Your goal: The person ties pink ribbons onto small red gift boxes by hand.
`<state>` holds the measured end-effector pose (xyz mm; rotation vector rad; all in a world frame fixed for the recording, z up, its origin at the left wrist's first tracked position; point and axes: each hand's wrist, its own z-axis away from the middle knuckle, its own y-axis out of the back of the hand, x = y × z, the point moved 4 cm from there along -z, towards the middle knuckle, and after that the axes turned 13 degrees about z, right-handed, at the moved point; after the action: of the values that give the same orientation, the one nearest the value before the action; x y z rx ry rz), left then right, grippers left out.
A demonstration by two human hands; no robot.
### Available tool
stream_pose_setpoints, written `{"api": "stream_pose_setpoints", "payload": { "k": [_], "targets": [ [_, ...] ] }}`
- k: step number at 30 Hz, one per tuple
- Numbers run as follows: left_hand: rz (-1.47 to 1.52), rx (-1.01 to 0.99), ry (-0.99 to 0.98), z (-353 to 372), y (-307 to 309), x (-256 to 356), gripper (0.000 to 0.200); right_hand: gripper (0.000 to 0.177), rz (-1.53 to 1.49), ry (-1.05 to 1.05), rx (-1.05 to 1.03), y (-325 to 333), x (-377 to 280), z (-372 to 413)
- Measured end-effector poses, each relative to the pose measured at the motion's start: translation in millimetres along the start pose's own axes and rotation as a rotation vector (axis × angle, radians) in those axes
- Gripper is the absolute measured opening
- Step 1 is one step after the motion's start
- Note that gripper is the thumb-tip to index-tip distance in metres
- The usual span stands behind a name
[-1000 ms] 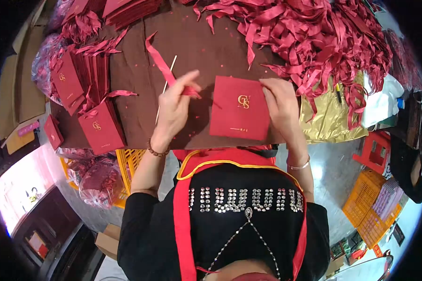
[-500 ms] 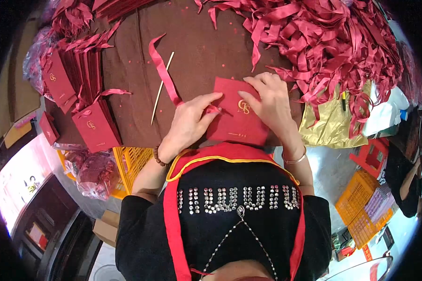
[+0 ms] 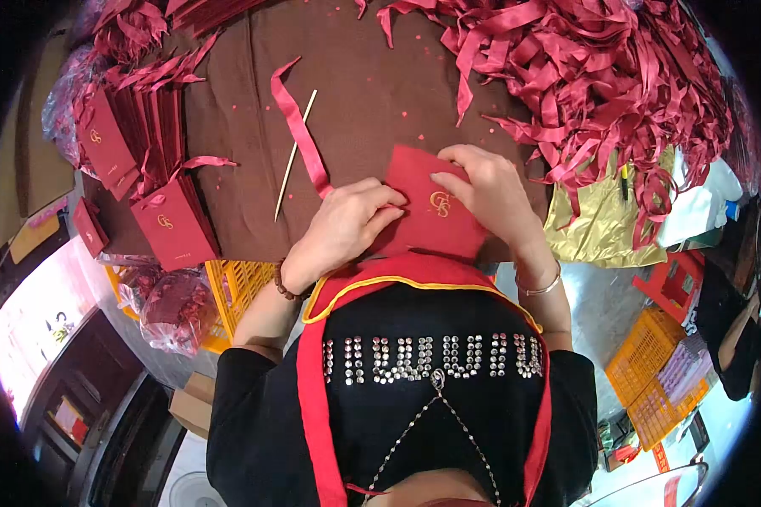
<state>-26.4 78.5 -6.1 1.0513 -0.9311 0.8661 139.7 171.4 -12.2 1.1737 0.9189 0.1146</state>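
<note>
To the left of the left hand, stacked cards (image 3: 176,226) are seen. Beyond its knuckles, a stick (image 3: 286,184) is crossed by a ribbon (image 3: 299,127), whose near end is hidden at the fingers. The left hand (image 3: 348,216) is angled inward, its thumb and fingertips drawn close at the card's left edge; what is pinched cannot be told. Between the hands, the card (image 3: 423,226) is tilted. By the right hand (image 3: 492,190), fingers bent, thumb on the front, its upper right is gripped.
</note>
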Motion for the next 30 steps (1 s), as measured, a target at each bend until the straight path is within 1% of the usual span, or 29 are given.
{"api": "stream_pose_setpoints", "payload": {
  "k": [2, 4, 5, 7, 8, 10, 11, 13, 14, 18, 20, 21, 23, 26, 30],
  "targets": [
    [-0.005, 0.019, -0.022, 2, -3, -2, 0.019, 0.021, -0.053, 0.015, -0.037, -2, 9, -5],
    [-0.119, 0.043, -0.079, 4, -5, -1, 0.015, 0.022, -0.388, -0.083, -0.268, -8, 20, -9],
    [-0.121, 0.044, -0.078, 4, -5, -1, 0.015, 0.022, -0.39, -0.081, -0.268, -4, 20, -12],
    [-0.113, 0.074, -0.07, 5, -5, 0, 0.013, 0.023, -0.402, -0.187, -0.47, -3, 20, -14],
    [-0.114, 0.072, -0.068, 3, -6, 1, 0.013, 0.023, -0.405, -0.187, -0.47, -5, 23, -14],
    [0.055, 0.28, -0.011, -2, -2, 1, 0.012, 0.025, -0.49, -0.151, -0.425, -11, 25, -12],
    [0.053, 0.278, -0.009, -6, -4, 0, 0.012, 0.025, -0.493, -0.151, -0.424, -12, 26, -12],
    [0.06, 0.402, -0.045, -13, -1, -4, 0.012, 0.026, -0.49, -0.132, -0.396, -12, 27, -11],
    [0.049, 0.424, -0.079, -15, -4, -4, 0.012, 0.026, -0.492, -0.136, -0.394, -11, 26, -10],
    [-0.042, 0.386, -0.066, -20, -8, 2, 0.011, 0.026, -0.55, -0.141, -0.403, -8, 24, -9],
    [-0.084, 0.405, -0.058, -22, -9, 4, 0.011, 0.027, -0.564, -0.15, -0.41, -9, 25, -9],
    [-0.084, 0.401, -0.059, -23, -10, 3, 0.011, 0.029, -0.56, -0.145, -0.414, -8, 25, -8],
    [-0.047, 0.476, -0.196, -24, -10, 2, 0.009, 0.031, -0.556, -0.142, -0.418, -9, 26, -8],
    [-0.009, 0.46, -0.158, -25, -9, 1, 0.009, 0.033, -0.588, -0.127, -0.43, -9, 24, -8],
    [-0.03, 0.444, -0.177, -24, -8, 6, 0.008, 0.031, -0.63, -0.1, -0.442, -13, 21, -7]
  ]
}}
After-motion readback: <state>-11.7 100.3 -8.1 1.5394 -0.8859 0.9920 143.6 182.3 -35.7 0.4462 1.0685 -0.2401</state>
